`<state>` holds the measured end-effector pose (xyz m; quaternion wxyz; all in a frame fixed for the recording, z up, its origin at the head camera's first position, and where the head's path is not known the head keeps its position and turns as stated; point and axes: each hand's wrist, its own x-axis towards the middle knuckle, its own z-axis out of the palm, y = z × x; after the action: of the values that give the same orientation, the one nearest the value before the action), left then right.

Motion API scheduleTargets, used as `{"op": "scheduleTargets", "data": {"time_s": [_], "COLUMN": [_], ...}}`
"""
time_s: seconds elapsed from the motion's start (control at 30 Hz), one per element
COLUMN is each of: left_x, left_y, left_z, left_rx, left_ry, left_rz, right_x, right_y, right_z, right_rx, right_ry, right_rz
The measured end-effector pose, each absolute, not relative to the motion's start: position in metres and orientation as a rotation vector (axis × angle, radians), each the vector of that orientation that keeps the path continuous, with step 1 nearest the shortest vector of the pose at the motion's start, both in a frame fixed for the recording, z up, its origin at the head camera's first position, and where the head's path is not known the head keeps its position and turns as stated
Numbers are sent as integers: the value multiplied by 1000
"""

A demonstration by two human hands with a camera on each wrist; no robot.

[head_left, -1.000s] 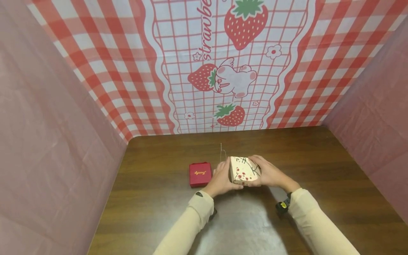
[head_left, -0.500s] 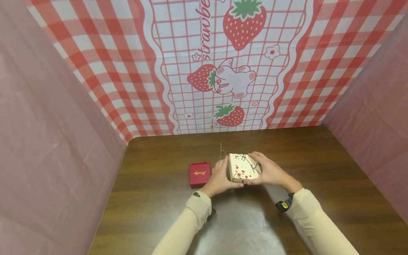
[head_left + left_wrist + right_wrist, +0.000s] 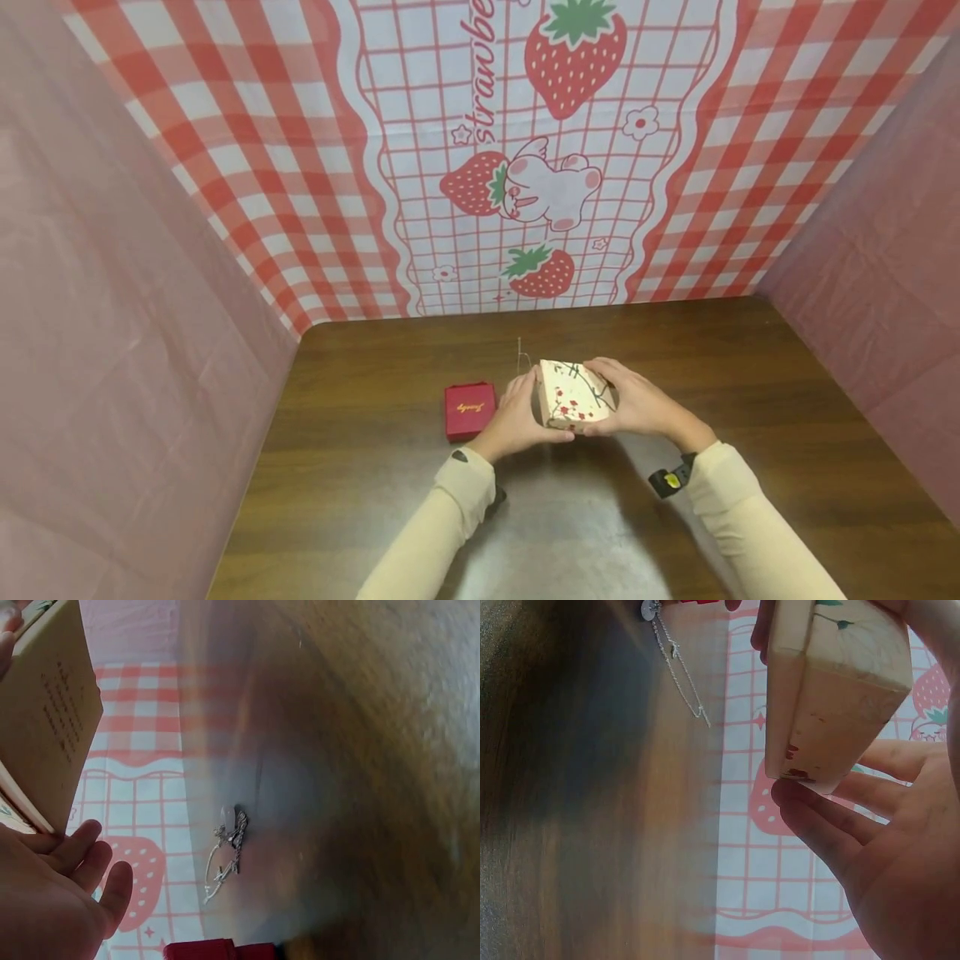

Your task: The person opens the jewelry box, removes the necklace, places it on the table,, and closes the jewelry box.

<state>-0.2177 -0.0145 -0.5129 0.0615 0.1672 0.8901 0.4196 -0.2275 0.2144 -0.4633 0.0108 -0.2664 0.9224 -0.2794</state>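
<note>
A cream cardboard box (image 3: 576,398) printed with red blossoms and dark branches is held up above the table between both hands. My left hand (image 3: 516,421) grips its left side, thumb at the near edge and fingers at the far edge. On the opposite side my right hand (image 3: 639,403) grips it the same way. The left wrist view shows the box's plain underside (image 3: 56,712) with small lines of writing. Beneath it on the table lies a silver chain (image 3: 229,851) with a pendant, partly hidden by my left hand in the head view.
Just left of my left hand sits a small red jewellery box (image 3: 469,410) with gold lettering. The brown wooden table (image 3: 360,500) meets a red-checked strawberry cloth (image 3: 337,250) at the back. Pink cloths (image 3: 135,333) hang at both sides.
The cream box and both hands have shifted slightly upward and away in the head view, then stayed nearly still. The red box and chain have not moved.
</note>
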Motion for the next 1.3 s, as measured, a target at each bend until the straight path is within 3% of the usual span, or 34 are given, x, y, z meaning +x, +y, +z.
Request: {"op": "scheduleTargets", "data": {"time_s": [0.7,1.3], "left_x": [-215,-216], "left_y": [-14,-28], "left_z": [-509,-502], "left_rx": [452,528], "left_ry": [2654,2769], "left_rz": [1350,1242], "right_x": [-231,-229], "right_y": [220,216], "right_z": [-463,-427], "right_rx": [-814,-878], "right_ry": [2870,2958], "right_rz": [-884,-784]}}
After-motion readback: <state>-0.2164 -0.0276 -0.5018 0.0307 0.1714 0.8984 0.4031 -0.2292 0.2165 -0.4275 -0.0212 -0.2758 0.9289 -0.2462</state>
